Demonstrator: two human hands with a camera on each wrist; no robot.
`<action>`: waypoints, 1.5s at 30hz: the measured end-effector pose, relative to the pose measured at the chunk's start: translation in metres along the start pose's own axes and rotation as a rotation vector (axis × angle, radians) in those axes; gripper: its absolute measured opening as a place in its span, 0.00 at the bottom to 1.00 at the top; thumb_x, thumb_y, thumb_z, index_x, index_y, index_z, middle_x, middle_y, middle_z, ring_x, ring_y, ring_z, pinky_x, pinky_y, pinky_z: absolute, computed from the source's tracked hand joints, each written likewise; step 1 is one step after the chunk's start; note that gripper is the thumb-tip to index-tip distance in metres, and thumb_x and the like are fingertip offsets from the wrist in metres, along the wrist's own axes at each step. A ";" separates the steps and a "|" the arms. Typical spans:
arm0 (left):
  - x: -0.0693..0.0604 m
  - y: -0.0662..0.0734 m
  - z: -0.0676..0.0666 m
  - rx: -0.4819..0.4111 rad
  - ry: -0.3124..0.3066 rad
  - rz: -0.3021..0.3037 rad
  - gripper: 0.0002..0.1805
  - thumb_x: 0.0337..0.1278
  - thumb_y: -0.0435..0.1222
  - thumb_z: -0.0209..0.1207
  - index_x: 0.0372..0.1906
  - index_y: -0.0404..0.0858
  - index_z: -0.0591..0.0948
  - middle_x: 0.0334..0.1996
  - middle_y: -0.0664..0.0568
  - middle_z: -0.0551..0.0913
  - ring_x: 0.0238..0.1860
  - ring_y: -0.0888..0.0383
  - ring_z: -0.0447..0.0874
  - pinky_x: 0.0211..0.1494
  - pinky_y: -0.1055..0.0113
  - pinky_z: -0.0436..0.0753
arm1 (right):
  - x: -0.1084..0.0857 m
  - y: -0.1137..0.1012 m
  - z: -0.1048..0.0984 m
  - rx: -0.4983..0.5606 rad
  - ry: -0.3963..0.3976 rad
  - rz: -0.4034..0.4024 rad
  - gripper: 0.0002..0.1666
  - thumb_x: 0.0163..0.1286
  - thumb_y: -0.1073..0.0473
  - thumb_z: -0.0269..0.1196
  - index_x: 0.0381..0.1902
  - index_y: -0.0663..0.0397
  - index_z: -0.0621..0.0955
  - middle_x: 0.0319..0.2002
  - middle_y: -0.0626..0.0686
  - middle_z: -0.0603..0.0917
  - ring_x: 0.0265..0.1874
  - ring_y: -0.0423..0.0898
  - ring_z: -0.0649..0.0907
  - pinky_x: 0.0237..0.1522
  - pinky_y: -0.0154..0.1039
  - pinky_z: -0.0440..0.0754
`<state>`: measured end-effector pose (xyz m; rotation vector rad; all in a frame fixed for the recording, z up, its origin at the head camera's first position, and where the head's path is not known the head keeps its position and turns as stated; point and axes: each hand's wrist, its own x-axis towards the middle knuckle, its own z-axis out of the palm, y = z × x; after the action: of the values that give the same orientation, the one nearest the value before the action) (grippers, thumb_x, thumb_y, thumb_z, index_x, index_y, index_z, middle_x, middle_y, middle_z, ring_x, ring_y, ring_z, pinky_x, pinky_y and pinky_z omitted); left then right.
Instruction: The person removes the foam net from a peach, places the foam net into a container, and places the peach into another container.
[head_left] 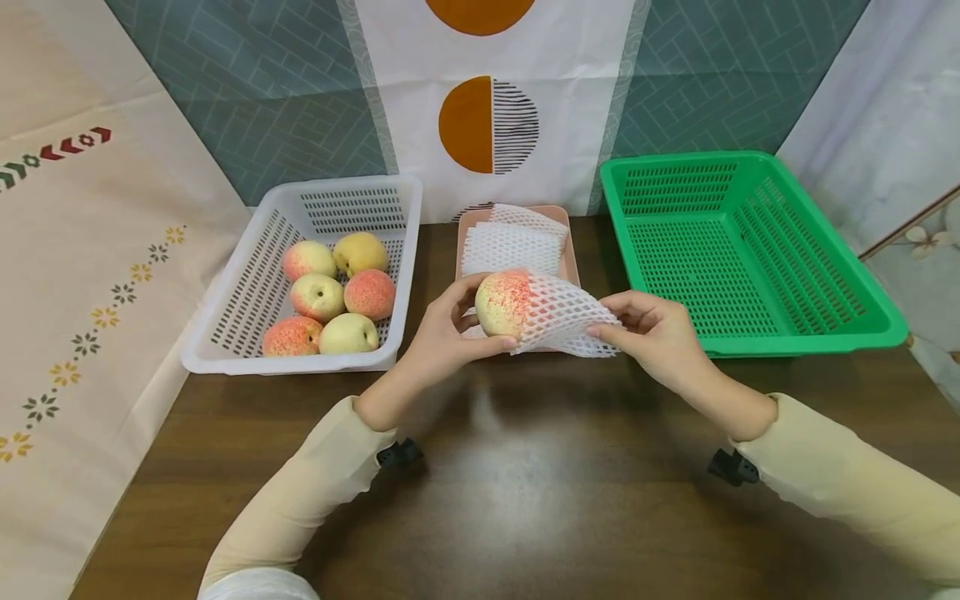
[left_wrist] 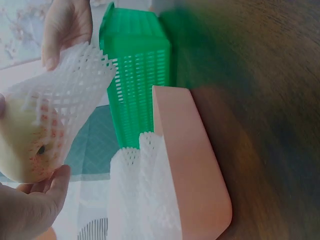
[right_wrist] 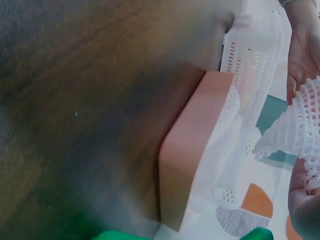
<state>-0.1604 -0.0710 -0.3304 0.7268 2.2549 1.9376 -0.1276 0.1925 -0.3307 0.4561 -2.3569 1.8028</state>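
A pale yellow peach with red speckles (head_left: 501, 305) is partly inside a white foam net sleeve (head_left: 566, 310), its left end bare. My left hand (head_left: 448, 329) grips the peach from the left, thumb below and fingers behind. On the other side my right hand (head_left: 656, 333) pinches the loose right end of the foam net between thumb and fingers. The left wrist view shows the net (left_wrist: 75, 90) stretched over part of the peach (left_wrist: 30, 145). Both hands are above a pink tray (head_left: 572, 262) that holds more foam nets (head_left: 513, 248).
At the left stands a white basket (head_left: 197, 354) with several peaches (head_left: 369, 294) in it. A green basket (head_left: 810, 343) is at the right. All rest on a dark wooden table (head_left: 525, 500), with patterned cloth (head_left: 292, 100) hanging behind.
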 end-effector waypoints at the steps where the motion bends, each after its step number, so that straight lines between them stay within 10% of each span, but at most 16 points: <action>1: 0.000 0.002 -0.001 -0.004 -0.001 -0.001 0.39 0.39 0.23 0.70 0.62 0.33 0.69 0.55 0.44 0.74 0.53 0.57 0.74 0.56 0.63 0.80 | 0.001 -0.001 -0.001 -0.011 0.003 0.002 0.11 0.56 0.71 0.68 0.38 0.67 0.82 0.29 0.35 0.85 0.24 0.36 0.79 0.23 0.27 0.78; 14: -0.001 0.020 -0.018 0.021 0.018 -0.008 0.41 0.39 0.22 0.69 0.63 0.33 0.65 0.56 0.42 0.73 0.48 0.55 0.75 0.43 0.75 0.79 | 0.020 -0.020 -0.015 -0.088 0.047 -0.032 0.08 0.57 0.69 0.68 0.36 0.63 0.83 0.28 0.35 0.84 0.24 0.34 0.81 0.28 0.26 0.82; 20: -0.003 0.034 -0.033 0.104 0.045 -0.004 0.41 0.39 0.23 0.70 0.63 0.33 0.65 0.57 0.43 0.73 0.52 0.53 0.76 0.51 0.64 0.83 | 0.033 -0.033 -0.018 -0.075 0.038 -0.043 0.07 0.57 0.68 0.68 0.36 0.58 0.84 0.30 0.36 0.85 0.27 0.35 0.83 0.30 0.26 0.83; 28: -0.011 0.047 -0.061 0.193 0.046 -0.045 0.41 0.38 0.23 0.70 0.63 0.33 0.65 0.56 0.44 0.71 0.49 0.53 0.76 0.49 0.73 0.81 | 0.055 -0.046 -0.012 -0.098 0.023 -0.045 0.10 0.57 0.65 0.69 0.38 0.61 0.83 0.30 0.36 0.84 0.27 0.36 0.82 0.30 0.26 0.82; 45: -0.030 0.040 -0.133 0.365 0.248 -0.167 0.38 0.48 0.29 0.67 0.65 0.30 0.62 0.58 0.46 0.65 0.48 0.68 0.75 0.44 0.82 0.80 | 0.126 -0.042 -0.018 -0.242 0.030 0.042 0.14 0.62 0.56 0.67 0.43 0.58 0.83 0.33 0.41 0.84 0.30 0.34 0.80 0.29 0.27 0.77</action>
<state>-0.1701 -0.2008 -0.2732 0.3210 2.7592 1.6380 -0.2347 0.1800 -0.2506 0.3480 -2.5367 1.5010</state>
